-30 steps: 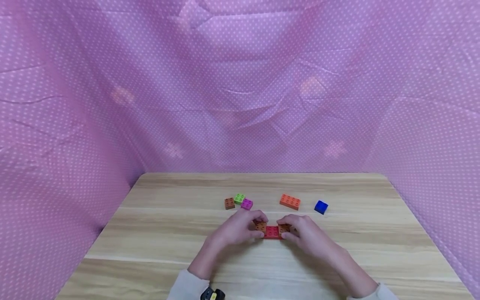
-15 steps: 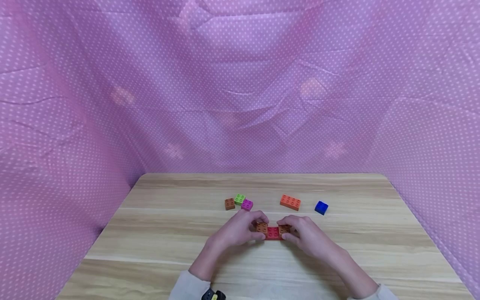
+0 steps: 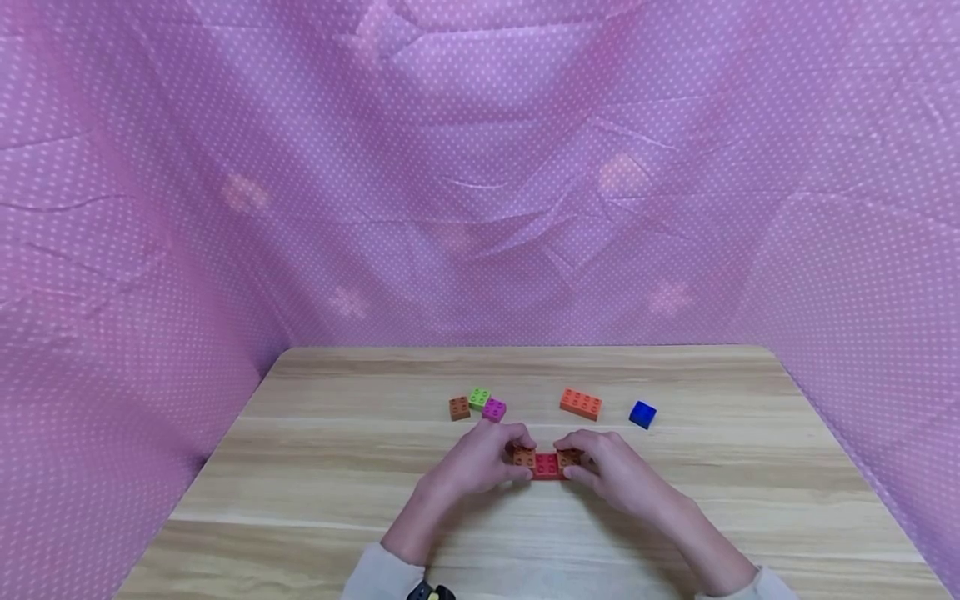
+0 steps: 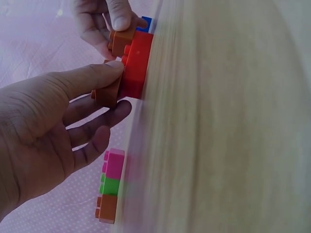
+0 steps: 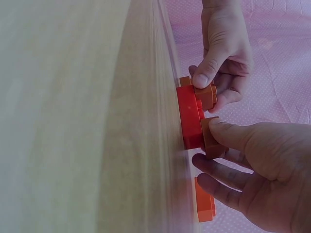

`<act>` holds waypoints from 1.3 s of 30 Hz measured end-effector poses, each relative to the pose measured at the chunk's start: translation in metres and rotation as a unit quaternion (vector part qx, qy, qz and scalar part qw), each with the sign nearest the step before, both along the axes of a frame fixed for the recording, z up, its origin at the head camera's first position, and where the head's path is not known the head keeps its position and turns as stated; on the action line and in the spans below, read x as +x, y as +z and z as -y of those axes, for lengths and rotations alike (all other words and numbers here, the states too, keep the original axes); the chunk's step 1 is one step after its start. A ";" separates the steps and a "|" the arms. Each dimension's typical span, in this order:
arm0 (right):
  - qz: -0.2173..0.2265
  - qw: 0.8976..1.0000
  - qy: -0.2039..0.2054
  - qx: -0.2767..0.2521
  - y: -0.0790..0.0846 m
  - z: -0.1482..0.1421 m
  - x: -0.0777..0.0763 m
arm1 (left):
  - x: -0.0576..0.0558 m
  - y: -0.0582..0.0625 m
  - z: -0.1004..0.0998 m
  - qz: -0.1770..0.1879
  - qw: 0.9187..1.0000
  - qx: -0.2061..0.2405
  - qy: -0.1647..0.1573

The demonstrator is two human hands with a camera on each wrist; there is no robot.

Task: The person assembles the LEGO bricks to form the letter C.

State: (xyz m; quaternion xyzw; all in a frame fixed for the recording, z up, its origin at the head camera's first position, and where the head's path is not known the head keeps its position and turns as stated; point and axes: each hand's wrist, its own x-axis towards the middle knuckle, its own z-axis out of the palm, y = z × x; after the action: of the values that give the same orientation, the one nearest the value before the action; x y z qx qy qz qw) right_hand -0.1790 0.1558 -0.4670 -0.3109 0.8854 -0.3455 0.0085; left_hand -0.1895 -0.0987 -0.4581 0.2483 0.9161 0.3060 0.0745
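Note:
A red brick (image 3: pixel 547 467) lies on the table between both hands, its middle studs bare. My left hand (image 3: pixel 476 458) pinches a brown brick (image 3: pixel 524 460) at the red brick's left end, thumb on the near side. At the right end, my right hand (image 3: pixel 626 473) holds another brown brick (image 3: pixel 568 461) between thumb and fingers. Seen from the left wrist, that left brown brick (image 4: pixel 108 91) sits against the studded side of the red brick (image 4: pixel 136 65) and overhangs its end. The right wrist view shows the right brown brick (image 5: pixel 212 138) overhanging likewise. Whether either is fully pressed on, I cannot tell.
Beyond the left hand, a brown brick (image 3: pixel 459 408), a green brick (image 3: pixel 479 397) and a magenta brick (image 3: pixel 493 409) lie close together. An orange brick (image 3: pixel 581 403) and a blue brick (image 3: pixel 642 414) lie farther right. Pink dotted cloth (image 3: pixel 480 250) surrounds the wooden table (image 3: pixel 337 467).
The left brown brick and the red brick have shifted very slightly right and nearer. My left hand moved a little with them; my right hand has stayed almost still, keeping its hold.

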 end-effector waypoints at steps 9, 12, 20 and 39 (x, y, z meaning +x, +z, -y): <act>0.005 1.000 0.006 0.002 -0.004 0.000 0.001 | 0.007 -0.003 -0.003 0.009 0.999 -0.001 0.036; 0.004 1.000 0.001 0.004 -0.004 -0.001 0.002 | 0.007 -0.003 -0.005 0.006 0.999 -0.003 0.035; 0.002 1.000 -0.003 0.008 -0.005 -0.003 0.001 | 0.002 -0.005 -0.001 -0.013 1.000 -0.027 -0.009; 0.000 1.000 0.002 0.013 0.001 -0.002 -0.003 | -0.041 -0.010 0.078 -0.060 0.968 0.142 0.198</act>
State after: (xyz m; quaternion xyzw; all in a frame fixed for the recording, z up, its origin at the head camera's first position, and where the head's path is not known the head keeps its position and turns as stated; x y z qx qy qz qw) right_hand -0.1822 0.1579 -0.4664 -0.3124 0.8892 -0.3340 0.0132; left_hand -0.2302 -0.1767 -0.4682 0.0876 0.8970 0.4260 -0.0788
